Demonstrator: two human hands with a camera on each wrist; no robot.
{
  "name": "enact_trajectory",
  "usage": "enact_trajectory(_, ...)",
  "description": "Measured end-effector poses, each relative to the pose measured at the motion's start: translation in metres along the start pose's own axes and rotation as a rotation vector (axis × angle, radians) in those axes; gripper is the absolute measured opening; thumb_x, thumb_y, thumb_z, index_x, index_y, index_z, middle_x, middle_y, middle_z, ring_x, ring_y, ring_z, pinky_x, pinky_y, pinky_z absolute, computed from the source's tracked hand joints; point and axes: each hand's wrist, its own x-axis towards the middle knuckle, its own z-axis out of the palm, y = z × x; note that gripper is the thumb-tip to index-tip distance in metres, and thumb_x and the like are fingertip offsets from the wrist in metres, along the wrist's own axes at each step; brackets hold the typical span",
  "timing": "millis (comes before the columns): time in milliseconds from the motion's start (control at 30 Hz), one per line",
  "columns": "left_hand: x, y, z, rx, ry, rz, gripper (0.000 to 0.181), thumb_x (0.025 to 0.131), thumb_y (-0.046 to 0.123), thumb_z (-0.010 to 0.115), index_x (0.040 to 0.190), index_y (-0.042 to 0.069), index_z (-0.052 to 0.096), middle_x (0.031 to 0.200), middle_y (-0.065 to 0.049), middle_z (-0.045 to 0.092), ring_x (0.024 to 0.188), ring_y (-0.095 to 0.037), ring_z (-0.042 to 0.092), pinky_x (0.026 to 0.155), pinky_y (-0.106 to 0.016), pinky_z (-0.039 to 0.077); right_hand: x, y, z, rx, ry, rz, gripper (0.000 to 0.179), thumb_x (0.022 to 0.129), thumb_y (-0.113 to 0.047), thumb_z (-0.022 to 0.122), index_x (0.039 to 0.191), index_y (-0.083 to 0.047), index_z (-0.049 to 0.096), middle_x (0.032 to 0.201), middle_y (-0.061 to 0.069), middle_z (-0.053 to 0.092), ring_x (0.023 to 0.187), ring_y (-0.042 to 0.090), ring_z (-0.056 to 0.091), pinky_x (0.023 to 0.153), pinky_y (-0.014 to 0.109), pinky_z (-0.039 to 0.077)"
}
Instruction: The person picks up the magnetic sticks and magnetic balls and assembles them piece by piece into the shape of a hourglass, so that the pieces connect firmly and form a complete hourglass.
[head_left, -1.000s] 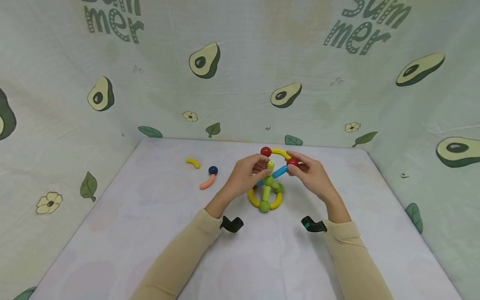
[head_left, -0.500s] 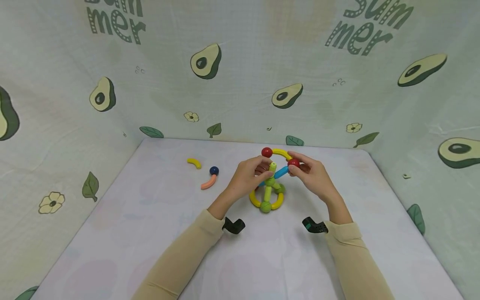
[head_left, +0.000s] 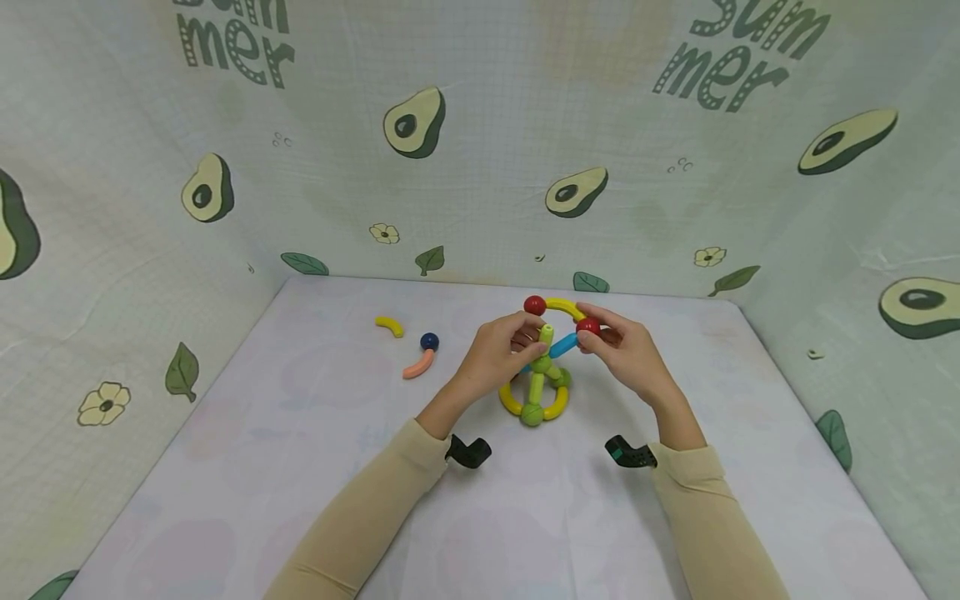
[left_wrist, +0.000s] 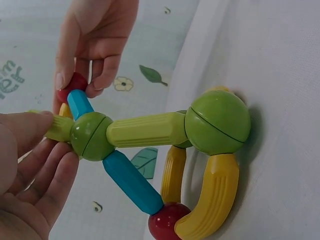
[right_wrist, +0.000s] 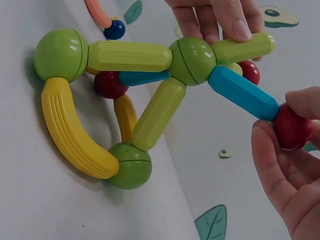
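A structure of coloured rods and balls stands on the table, its ring base of yellow curved rods [right_wrist: 75, 135] joined by green balls [right_wrist: 61, 55]. Straight light green rods [left_wrist: 145, 130] rise to a central green ball [right_wrist: 192, 61]. With thumb and fingers, my left hand [head_left: 498, 350] pinches the upright light green rod [right_wrist: 245, 48] on top. My right hand [head_left: 628, 354] grips a red ball [right_wrist: 292, 127] at the end of a blue rod [right_wrist: 244, 92]. A yellow curved rod [head_left: 562, 307] runs from that ball to another red ball [head_left: 535, 305] behind my left fingers.
Left of the structure lie a yellow curved rod [head_left: 390, 326] and a dark blue ball [head_left: 429, 342] touching a salmon curved rod [head_left: 418, 364]. A fabric backdrop [head_left: 480, 167] with avocado prints rises behind the white table [head_left: 300, 467] and along both sides.
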Motion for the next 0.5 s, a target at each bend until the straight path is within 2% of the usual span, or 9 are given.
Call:
enact_trajectory(300,0.0002,0.0001,-0.0032,-0.003,-0.024,-0.012,0.041,0.1,0.022,0.077,0.137,0.011,0.065,0.116,-0.001,0.072,0.101,-0.011,0.069,0.093,-0.02,0.057,-0.0002,0.0005,0.0011,0.0,-0.003,0.012,0.056,0.106,-0.033,0.068,0.159,-0.021,0.052,0.135,0.015,0.068,0.105,0.027,0.074,0.09,0.015,0.055)
enact_trajectory(500,0.0003,0.0002,-0.01,-0.004,-0.032,0.018,0.043,0.099,0.024,0.079,0.137,0.011,0.066,0.116,-0.001,0.072,0.101,-0.01,0.069,0.093,-0.02,0.057,0.0003,0.0004,0.0009,-0.001,0.002,0.011,0.056,0.106,-0.033,0.069,0.158,-0.021,0.053,0.134,0.015,0.069,0.104,0.026,0.074,0.089,0.014,0.055)
